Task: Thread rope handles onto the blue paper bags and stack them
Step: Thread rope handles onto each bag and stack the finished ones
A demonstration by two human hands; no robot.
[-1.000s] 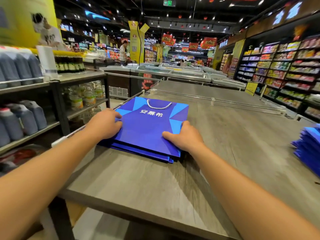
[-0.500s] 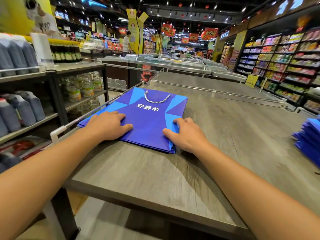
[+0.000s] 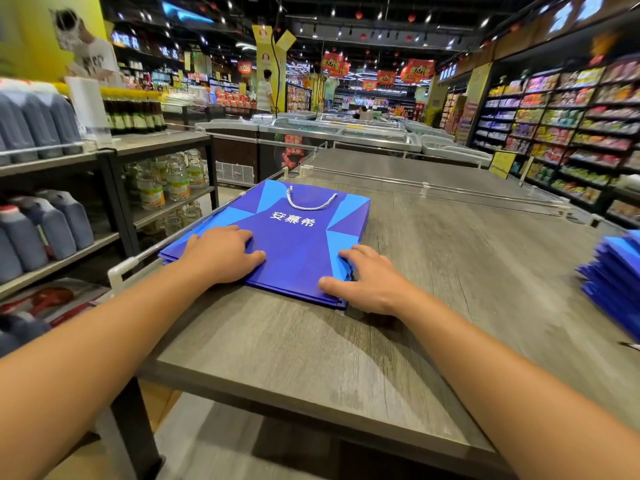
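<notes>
Supermarket aisles and stocked shelves point(image 3: 568, 126) are seen behind a grey wood-grain table point(image 3: 346, 368), at whose left margin a low stack of blue paper bags point(image 3: 294, 244) is laid flat. The left hand point(image 3: 221, 252) is pressed palm-down on the stack's near left corner, fingers straight and together, nothing clasped. The right hand point(image 3: 367, 278) is set against the near right corner, its thumb laid along the near edge and its fingers bent loosely against the stack's side; no bag is pinched. Beyond both hands, a white rope handle point(image 3: 310, 200) is seen threaded in the top bag, lying slack toward the far edge. Well to the right of the right hand, a second pile of blue bags point(image 3: 616, 285) is partly cut off by the frame. Just left of the left hand, the stack's corner appears to overhang the table's rail point(image 3: 138, 258), so a sideways push could tip bags off. Uneven pressure could also fan the glossy sheets apart, and the loose handle could be caught under the next bag.
</notes>
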